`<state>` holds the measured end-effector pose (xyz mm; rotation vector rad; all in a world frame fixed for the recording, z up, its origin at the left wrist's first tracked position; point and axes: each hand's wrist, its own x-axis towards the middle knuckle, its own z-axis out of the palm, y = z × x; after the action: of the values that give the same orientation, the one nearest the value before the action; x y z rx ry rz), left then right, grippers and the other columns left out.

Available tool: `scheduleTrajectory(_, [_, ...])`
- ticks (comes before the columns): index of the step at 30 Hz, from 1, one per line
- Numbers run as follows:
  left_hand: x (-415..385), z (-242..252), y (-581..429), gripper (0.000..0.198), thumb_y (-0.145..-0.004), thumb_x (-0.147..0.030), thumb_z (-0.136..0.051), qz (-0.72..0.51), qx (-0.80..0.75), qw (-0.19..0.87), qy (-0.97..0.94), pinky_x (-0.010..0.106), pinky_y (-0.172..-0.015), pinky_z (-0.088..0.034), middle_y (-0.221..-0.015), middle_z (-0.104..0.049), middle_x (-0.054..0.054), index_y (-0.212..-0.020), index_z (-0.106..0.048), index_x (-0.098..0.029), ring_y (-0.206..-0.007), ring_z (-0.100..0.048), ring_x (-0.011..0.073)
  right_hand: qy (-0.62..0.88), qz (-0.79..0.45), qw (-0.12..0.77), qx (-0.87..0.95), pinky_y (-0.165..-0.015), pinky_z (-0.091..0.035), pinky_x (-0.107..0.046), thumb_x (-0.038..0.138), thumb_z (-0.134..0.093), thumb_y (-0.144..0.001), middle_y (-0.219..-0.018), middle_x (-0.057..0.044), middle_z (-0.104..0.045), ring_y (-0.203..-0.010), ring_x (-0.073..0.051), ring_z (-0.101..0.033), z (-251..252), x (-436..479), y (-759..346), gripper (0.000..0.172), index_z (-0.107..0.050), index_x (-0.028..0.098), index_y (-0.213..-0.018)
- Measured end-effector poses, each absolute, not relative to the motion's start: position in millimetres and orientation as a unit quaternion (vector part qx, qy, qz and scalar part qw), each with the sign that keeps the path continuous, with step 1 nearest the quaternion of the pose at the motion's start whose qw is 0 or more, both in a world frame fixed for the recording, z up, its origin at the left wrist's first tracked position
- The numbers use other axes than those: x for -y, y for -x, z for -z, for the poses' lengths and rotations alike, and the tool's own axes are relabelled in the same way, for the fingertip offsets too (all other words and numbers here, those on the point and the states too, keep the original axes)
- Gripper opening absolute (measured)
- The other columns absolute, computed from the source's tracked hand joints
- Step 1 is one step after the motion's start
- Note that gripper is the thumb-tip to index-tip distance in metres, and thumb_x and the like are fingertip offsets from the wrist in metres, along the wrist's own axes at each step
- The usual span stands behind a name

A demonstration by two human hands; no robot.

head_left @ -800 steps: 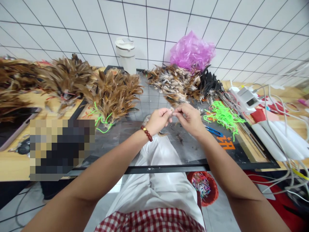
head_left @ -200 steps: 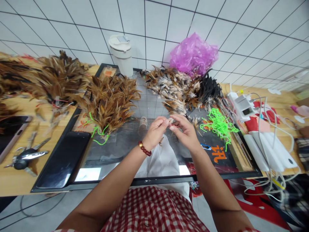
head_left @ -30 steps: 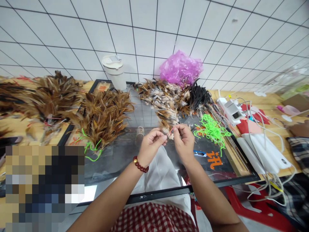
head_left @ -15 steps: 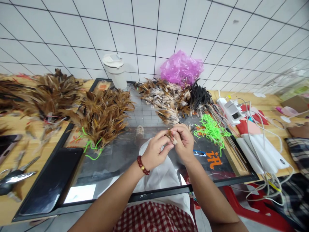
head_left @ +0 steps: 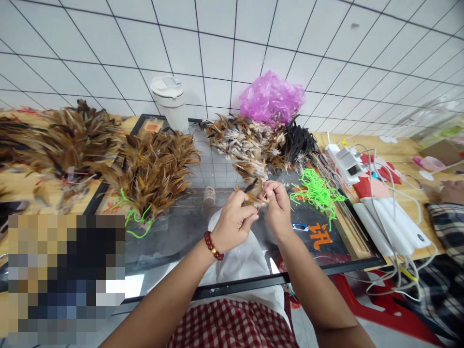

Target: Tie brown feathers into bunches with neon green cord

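Note:
Over the dark glass board (head_left: 174, 241), my left hand (head_left: 237, 220), with a red bead bracelet at the wrist, is closed on small brown feathers (head_left: 256, 188). Close beside it, my right hand (head_left: 278, 208) pinches at the quill end, where a thin red strand shows between the fingers. Brown feather bundles (head_left: 155, 164) with green ties lie to the left. Beyond my hands is a loose heap of brown and white feathers (head_left: 246, 140). Bright green strings (head_left: 317, 191) are piled right of my right hand, near a small blue tool (head_left: 300, 226).
A white lidded cup (head_left: 172, 104) and a pink plastic bag (head_left: 271, 99) stand by the tiled wall. More feathers (head_left: 72, 140) lie far left. Chargers and white cables (head_left: 395, 217) cover the right side, near another person's checked sleeve (head_left: 447, 232). A blurred patch hides the lower left.
The feathers between my hands now spread out above the fingers, and a red strand shows there. My hands have drawn slightly apart. The lower-left area is now pixelated.

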<state>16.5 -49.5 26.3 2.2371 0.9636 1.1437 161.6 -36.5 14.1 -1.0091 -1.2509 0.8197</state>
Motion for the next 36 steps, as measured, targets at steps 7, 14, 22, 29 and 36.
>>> scheduleTrajectory(7, [46.6, -28.7, -12.6, 0.014, -0.080, -0.026, -0.062, -0.477, -0.414, 0.270, -0.726, 0.042, -0.104, -0.030, -0.128, -0.043, 0.009, -0.071, -0.067, -0.018, -0.122, -0.041, 0.0250, 0.361, -0.533, 0.640, 0.419, -0.058, -0.035, -0.024, 0.031, -0.060, -0.082, -0.080, 0.001, -0.049, -0.061, -0.009, -0.040, -26.2, 33.0, -162.7, 0.016, -0.050, 0.021, -0.075])
scheduleTrajectory(14, [39.8, -25.5, -11.7, 0.019, -0.080, -0.024, -0.059, -0.519, -0.496, 0.318, -0.619, 0.036, -0.094, -0.038, -0.103, -0.051, 0.008, -0.062, -0.058, -0.016, -0.104, -0.049, 0.0199, 0.306, -0.643, 0.608, 0.351, -0.049, -0.028, -0.022, 0.032, -0.066, -0.077, -0.076, 0.003, -0.053, -0.047, -0.005, -0.025, -36.6, 39.1, -155.6, 0.023, -0.046, 0.022, -0.077])
scheduleTrajectory(22, [44.3, -36.0, -19.1, 0.025, -0.080, -0.037, -0.060, -0.511, -0.297, 0.738, -0.326, 0.019, -0.042, -0.022, -0.077, -0.051, 0.000, -0.073, -0.047, -0.017, -0.048, -0.034, 0.0035, 0.321, -0.620, 0.577, 0.423, -0.051, -0.033, -0.024, 0.042, -0.063, -0.079, -0.065, 0.005, -0.044, -0.051, -0.008, -0.033, -26.3, 38.8, -147.3, 0.028, -0.043, 0.022, -0.077])
scheduleTrajectory(29, [41.9, -36.7, -16.9, 0.028, -0.077, -0.031, -0.066, -0.547, -0.290, 0.704, -0.348, 0.017, -0.044, -0.022, -0.065, -0.048, -0.002, -0.066, -0.046, -0.014, -0.047, -0.036, 0.0020, 0.344, -0.567, 0.586, 0.467, -0.056, -0.036, -0.026, 0.039, -0.057, -0.085, -0.059, 0.005, -0.040, -0.054, -0.010, -0.037, -23.8, 37.8, -147.9, 0.024, -0.043, 0.022, -0.075])
scheduleTrajectory(36, [36.1, -35.1, -13.0, 0.027, -0.072, -0.037, -0.071, -0.579, -0.392, 0.645, -0.309, 0.020, -0.053, -0.044, -0.076, -0.060, 0.001, -0.079, -0.056, -0.015, -0.061, -0.055, 0.0084, 0.358, -0.449, 0.585, 0.572, -0.067, -0.041, -0.028, 0.029, -0.048, -0.092, -0.074, 0.001, -0.051, -0.066, -0.011, -0.047, -18.8, 41.9, -149.2, 0.012, -0.048, 0.021, -0.083])
